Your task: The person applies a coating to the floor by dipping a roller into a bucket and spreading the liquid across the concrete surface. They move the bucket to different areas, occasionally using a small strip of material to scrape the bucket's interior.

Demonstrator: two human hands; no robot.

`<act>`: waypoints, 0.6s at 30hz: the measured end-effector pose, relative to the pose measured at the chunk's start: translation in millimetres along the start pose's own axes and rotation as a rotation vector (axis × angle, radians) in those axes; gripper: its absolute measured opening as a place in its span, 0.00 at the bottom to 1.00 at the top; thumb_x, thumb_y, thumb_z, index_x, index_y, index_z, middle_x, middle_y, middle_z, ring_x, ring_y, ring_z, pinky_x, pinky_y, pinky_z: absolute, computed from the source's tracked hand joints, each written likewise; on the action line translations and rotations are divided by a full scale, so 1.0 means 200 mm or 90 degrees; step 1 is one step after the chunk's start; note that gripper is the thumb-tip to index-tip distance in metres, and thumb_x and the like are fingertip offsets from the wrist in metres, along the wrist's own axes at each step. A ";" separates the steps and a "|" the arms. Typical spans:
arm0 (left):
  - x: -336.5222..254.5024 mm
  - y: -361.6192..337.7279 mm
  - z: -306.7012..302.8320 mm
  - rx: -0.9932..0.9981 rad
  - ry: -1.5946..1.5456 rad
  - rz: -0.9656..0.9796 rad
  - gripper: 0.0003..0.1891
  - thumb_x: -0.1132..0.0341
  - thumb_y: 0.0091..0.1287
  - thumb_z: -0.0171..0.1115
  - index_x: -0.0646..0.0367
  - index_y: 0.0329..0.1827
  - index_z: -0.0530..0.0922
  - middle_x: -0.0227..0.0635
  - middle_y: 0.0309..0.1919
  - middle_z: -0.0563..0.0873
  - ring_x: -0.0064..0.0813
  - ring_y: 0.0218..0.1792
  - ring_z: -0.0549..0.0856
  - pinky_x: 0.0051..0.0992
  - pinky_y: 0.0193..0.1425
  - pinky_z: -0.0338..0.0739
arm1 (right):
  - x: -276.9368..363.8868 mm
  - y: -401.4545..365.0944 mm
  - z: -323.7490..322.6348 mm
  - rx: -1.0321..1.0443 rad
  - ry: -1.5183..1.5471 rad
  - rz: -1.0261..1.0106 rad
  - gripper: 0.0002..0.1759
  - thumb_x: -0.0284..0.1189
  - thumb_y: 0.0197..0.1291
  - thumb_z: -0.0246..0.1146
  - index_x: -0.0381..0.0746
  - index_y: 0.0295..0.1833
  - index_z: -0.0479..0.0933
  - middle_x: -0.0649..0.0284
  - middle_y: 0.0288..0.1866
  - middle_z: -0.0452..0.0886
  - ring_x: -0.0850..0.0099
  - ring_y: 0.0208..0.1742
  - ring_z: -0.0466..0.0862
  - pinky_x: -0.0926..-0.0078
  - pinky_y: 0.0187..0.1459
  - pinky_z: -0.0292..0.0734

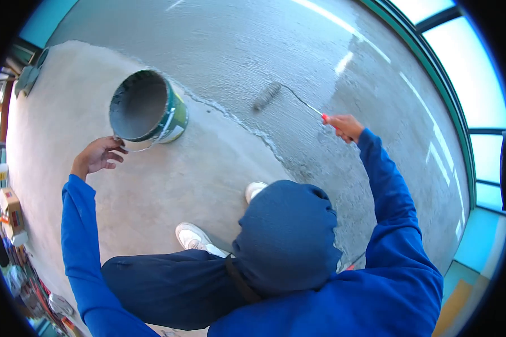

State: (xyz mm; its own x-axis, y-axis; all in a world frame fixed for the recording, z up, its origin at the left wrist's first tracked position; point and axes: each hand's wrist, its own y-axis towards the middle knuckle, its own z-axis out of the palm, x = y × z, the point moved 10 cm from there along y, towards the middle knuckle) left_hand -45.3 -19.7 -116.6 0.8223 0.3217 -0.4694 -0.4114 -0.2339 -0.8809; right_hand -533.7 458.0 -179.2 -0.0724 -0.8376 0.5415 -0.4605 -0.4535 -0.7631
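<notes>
My right hand [346, 128] is closed round the red grip of a paint roller [267, 96]. Its grey, coated sleeve rests on the wet grey floor coating [219, 56]. At the left, my left hand [100, 155] has its fingers curled at the thin wire handle of a green bucket [177, 119], just by the rim. Grey liquid [143, 101] shows inside the bucket, which stands on the paler floor close to the coating's ragged edge. Part of the handle is hidden by my fingers.
Paler uncoated floor [152, 196] lies under my white shoes [192, 236]. Green-framed windows [461, 73] line the right side. Boxes [11, 210] and mixed clutter [36, 286] sit along the left edge. A dark grey object [28, 78] stands at the upper left.
</notes>
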 end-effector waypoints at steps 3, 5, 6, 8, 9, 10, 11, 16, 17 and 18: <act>-0.01 0.00 0.00 -0.005 0.019 -0.004 0.09 0.58 0.69 0.56 0.50 0.45 0.75 0.32 0.43 0.82 0.27 0.40 0.81 0.30 0.40 0.73 | -0.35 -0.31 -0.16 -0.048 -0.021 0.062 0.23 0.51 0.65 0.59 0.45 0.51 0.81 0.70 0.17 0.66 0.83 0.10 0.60 0.80 0.11 0.53; -0.02 -0.01 0.01 -0.003 0.014 -0.009 0.09 0.58 0.68 0.56 0.50 0.45 0.75 0.33 0.43 0.82 0.27 0.40 0.81 0.30 0.40 0.73 | -0.50 -0.48 -0.26 -0.076 -0.012 0.091 0.23 0.51 0.66 0.59 0.44 0.51 0.81 0.72 0.17 0.64 0.84 0.10 0.58 0.80 0.12 0.50; -0.02 0.00 0.01 -0.003 0.012 -0.012 0.09 0.58 0.68 0.57 0.50 0.45 0.75 0.33 0.43 0.82 0.27 0.40 0.80 0.30 0.40 0.73 | -0.56 -0.56 -0.30 -0.083 0.004 0.094 0.24 0.52 0.66 0.59 0.43 0.51 0.81 0.72 0.17 0.64 0.84 0.11 0.58 0.80 0.12 0.50; -0.02 0.00 0.02 -0.010 0.007 -0.014 0.10 0.57 0.68 0.58 0.51 0.45 0.76 0.33 0.43 0.82 0.28 0.40 0.81 0.31 0.40 0.72 | -0.65 -0.67 -0.37 -0.090 0.047 0.112 0.25 0.53 0.65 0.59 0.43 0.51 0.81 0.72 0.17 0.63 0.84 0.11 0.57 0.79 0.13 0.48; -0.03 -0.01 0.03 -0.012 0.007 -0.014 0.10 0.57 0.68 0.58 0.51 0.45 0.76 0.33 0.43 0.82 0.28 0.40 0.81 0.30 0.40 0.72 | -0.68 -0.70 -0.39 -0.091 0.074 0.127 0.25 0.53 0.65 0.59 0.42 0.51 0.81 0.73 0.17 0.62 0.84 0.11 0.56 0.79 0.13 0.47; -0.04 -0.03 0.03 -0.017 0.007 -0.015 0.10 0.57 0.68 0.58 0.51 0.45 0.76 0.33 0.43 0.82 0.28 0.40 0.81 0.30 0.40 0.72 | -0.70 -0.71 -0.40 -0.088 0.100 0.141 0.25 0.53 0.65 0.60 0.42 0.50 0.81 0.74 0.16 0.61 0.85 0.11 0.56 0.79 0.13 0.46; -0.04 -0.03 0.03 -0.014 0.008 -0.015 0.10 0.57 0.68 0.58 0.51 0.45 0.76 0.33 0.43 0.82 0.28 0.40 0.81 0.30 0.40 0.72 | -0.69 -0.68 -0.39 -0.083 0.115 0.136 0.25 0.53 0.65 0.60 0.43 0.50 0.81 0.74 0.16 0.61 0.85 0.11 0.55 0.79 0.13 0.46; -0.04 -0.02 0.03 -0.004 0.004 -0.011 0.10 0.58 0.68 0.58 0.52 0.45 0.76 0.33 0.44 0.82 0.28 0.40 0.81 0.31 0.42 0.73 | -0.36 -0.24 -0.26 -0.066 0.099 0.028 0.24 0.53 0.64 0.60 0.44 0.49 0.81 0.75 0.15 0.61 0.84 0.11 0.56 0.79 0.13 0.47; -0.04 -0.02 0.03 -0.006 0.006 -0.009 0.10 0.58 0.68 0.57 0.52 0.45 0.76 0.33 0.44 0.82 0.28 0.40 0.81 0.31 0.42 0.73 | -0.22 -0.13 -0.23 -0.070 0.074 -0.009 0.23 0.53 0.64 0.60 0.44 0.49 0.81 0.74 0.15 0.61 0.84 0.10 0.57 0.79 0.13 0.48; -0.04 -0.03 0.03 -0.009 0.007 -0.008 0.10 0.58 0.68 0.57 0.52 0.46 0.76 0.33 0.44 0.82 0.28 0.40 0.81 0.31 0.43 0.73 | -0.11 0.00 -0.21 -0.071 0.078 -0.036 0.23 0.53 0.63 0.62 0.44 0.47 0.82 0.72 0.16 0.64 0.83 0.10 0.57 0.78 0.13 0.48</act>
State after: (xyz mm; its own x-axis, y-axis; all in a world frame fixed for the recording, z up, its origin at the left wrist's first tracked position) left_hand -52.8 -15.5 -108.2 0.8317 0.3148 -0.4573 -0.3950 -0.2432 -0.8859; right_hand -569.3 488.0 -176.7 -0.1482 -0.7653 0.6263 -0.5612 -0.4564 -0.6905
